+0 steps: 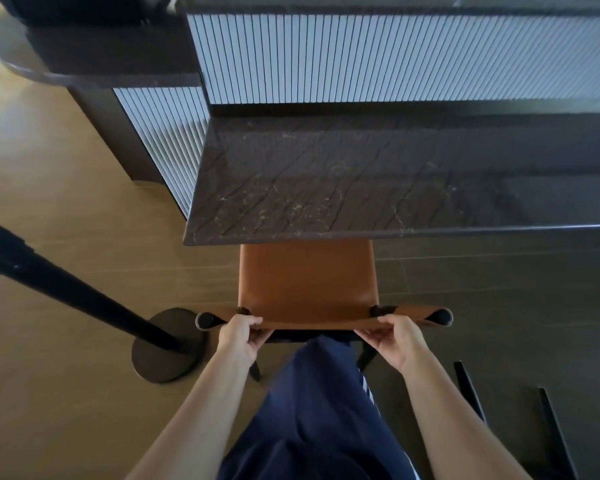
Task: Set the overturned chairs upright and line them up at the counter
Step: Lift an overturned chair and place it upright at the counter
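While both hands gripped the top edge of its backrest, the brown leather chair (pixel 307 282) stood upright on the floor, its seat pushed partly under the overhanging edge of the counter (pixel 361 188). The left hand (pixel 243 336) pinched the backrest near its left end and the right hand (pixel 400 337) near its right end, each with fingers curled round the leather. The person's dark blue clothing (pixel 326 410) showed between the forearms, just behind the chair.

The counter top was dark stone, veined with pale flecks and scratch-like lines, and the chair sat near its left corner. Behind it rose a higher tier faced with a ribbed pale-grey panel (pixel 395 60) - the same ribbing ran down the side at the left.

The floor (pixel 66 185) was light wood-toned on the left and turned to dark tiles under the chair and to the right. A black post (pixel 66 282) slanted across the left side down to its round base (pixel 163 358), which sat just beside the chair's rear left leg. At the lower right, two thin black bars (pixel 555 431) - chair legs, by the look of them - lay against the dark tiles, well apart from the hands.
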Tool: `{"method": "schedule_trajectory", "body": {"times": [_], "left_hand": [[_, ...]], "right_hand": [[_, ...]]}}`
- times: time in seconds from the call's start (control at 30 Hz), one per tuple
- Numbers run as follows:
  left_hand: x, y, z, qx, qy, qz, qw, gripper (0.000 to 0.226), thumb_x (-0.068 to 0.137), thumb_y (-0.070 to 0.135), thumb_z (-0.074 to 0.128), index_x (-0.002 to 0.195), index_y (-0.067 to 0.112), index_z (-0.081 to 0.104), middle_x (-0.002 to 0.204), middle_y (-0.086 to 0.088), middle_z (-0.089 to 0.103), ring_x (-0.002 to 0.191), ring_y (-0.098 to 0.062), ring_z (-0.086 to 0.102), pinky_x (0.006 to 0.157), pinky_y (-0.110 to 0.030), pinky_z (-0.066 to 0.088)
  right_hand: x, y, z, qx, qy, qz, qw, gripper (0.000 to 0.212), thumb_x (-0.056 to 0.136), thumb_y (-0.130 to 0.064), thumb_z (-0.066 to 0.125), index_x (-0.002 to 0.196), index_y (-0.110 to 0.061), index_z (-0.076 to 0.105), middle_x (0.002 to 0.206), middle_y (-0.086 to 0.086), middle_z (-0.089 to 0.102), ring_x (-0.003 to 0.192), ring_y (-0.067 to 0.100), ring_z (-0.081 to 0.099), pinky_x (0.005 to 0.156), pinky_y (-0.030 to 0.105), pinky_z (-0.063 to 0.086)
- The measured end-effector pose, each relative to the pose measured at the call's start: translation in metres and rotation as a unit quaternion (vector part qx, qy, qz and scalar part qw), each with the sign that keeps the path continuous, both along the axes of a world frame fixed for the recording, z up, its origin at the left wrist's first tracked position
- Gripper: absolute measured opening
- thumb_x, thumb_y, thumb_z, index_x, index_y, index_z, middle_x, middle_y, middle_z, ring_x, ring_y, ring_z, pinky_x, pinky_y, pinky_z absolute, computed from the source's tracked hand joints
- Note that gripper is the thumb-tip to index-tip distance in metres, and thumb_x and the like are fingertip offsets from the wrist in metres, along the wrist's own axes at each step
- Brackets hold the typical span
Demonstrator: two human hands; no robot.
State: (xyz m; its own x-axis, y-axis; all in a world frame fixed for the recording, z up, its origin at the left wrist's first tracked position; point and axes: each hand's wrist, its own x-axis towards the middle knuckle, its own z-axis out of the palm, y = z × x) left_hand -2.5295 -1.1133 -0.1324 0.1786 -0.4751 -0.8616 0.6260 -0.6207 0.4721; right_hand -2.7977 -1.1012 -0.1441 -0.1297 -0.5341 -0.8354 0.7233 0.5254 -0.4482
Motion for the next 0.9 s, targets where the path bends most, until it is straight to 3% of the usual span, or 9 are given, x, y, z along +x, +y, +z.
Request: {"method": "schedule_trajectory", "body": {"times": [0.2,0.53,0.7,0.8,0.9], "left_hand": [[0.000,-0.001,-0.002,-0.030,-0.010,0.006,0.999,0.047,0.082,-0.019,0.050,0.128,-0.013,0.045,0.108,-0.023,0.058,0.091,-0.033,0.063,0.067,-0.041,0.056],[0.006,-0.062,0.002,-0.071,-0.011,-0.007,0.997,0.050,0.086,-0.016,0.048,0.135,-0.010,0.040,0.103,-0.020,0.056,0.089,-0.033,0.062,0.065,-0.038,0.056],[-0.008,-0.096,-0.004,-0.079,0.009,-0.011,0.997,0.040,0.085,-0.017,0.051,0.123,-0.003,0.046,0.097,-0.019,0.056,0.090,-0.030,0.061,0.067,-0.038,0.056],[-0.021,-0.098,-0.009,-0.077,0.032,-0.010,0.996,0.033,0.085,-0.017,0.052,0.115,-0.003,0.048,0.100,-0.021,0.056,0.088,-0.029,0.061,0.062,-0.038,0.056],[-0.025,-0.104,-0.014,-0.073,0.043,0.017,0.996,0.041,0.086,-0.019,0.052,0.123,-0.005,0.046,0.107,-0.023,0.055,0.089,-0.030,0.060,0.068,-0.041,0.055]], "right_hand": [[0.000,-0.004,-0.007,-0.010,0.020,-0.018,1.000,0.035,0.093,0.012,0.038,0.125,0.001,0.048,0.113,0.029,0.059,0.100,0.044,0.061,0.063,0.051,0.056],[0.004,-0.064,0.006,-0.071,-0.001,-0.006,0.997,0.019,0.095,0.012,0.036,0.101,0.002,0.052,0.107,0.030,0.058,0.100,0.044,0.062,0.059,0.050,0.060],[-0.009,-0.097,0.002,-0.077,0.011,-0.006,0.997,0.019,0.095,0.012,0.036,0.094,0.001,0.051,0.104,0.030,0.057,0.100,0.044,0.060,0.063,0.050,0.056],[-0.027,-0.106,-0.005,-0.069,0.022,-0.005,0.997,0.018,0.093,0.013,0.037,0.093,0.002,0.051,0.102,0.032,0.058,0.098,0.046,0.061,0.056,0.048,0.059],[-0.035,-0.118,-0.012,-0.054,0.038,0.002,0.998,0.018,0.092,0.016,0.039,0.091,0.002,0.051,0.098,0.031,0.057,0.100,0.047,0.060,0.054,0.048,0.059]]}}
